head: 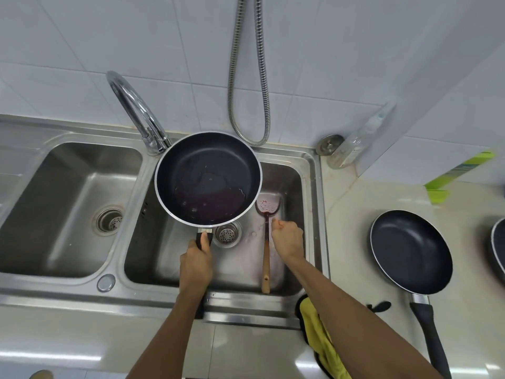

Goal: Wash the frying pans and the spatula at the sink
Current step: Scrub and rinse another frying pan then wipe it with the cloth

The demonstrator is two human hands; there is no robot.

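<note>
Three pans in sight: one is being held over the sink, two are sitting on the bench to the right.
Held frying pan (207, 177): hovering roughly level above the right basin (296, 184), with dark reddish liquid pooling in its near side.
Left grip (196, 265): wrapping closed round the held pan's black handle, just behind the rim.
Right grip (287, 237): hanging over the right basin with fingers curled, just beside the spatula's neck; whether it is pinching the shaft I cannot tell.
Spatula (266, 242): lying in the right basin, its red-stained slotted head pointing toward the wall and its wooden handle end leaning at the front wall.
Second frying pan (410, 250): sitting upright on the bench (355, 214) right of the sink, handle pointing toward the person.
Third pan (498, 242): showing only an edge at the far right.
Drain strainer (227, 233): sitting in the right basin's floor, between the pan handle and the spatula.
Tap (136, 110): rising behind the divider between the two basins.
Metal hose (248, 77): hanging in a loop against the tiled wall.
Yellow cloth (322, 343): draping over the bench's front edge, under the right forearm.
Clear bottle (358, 138): leaning in the corner behind the sink.
</note>
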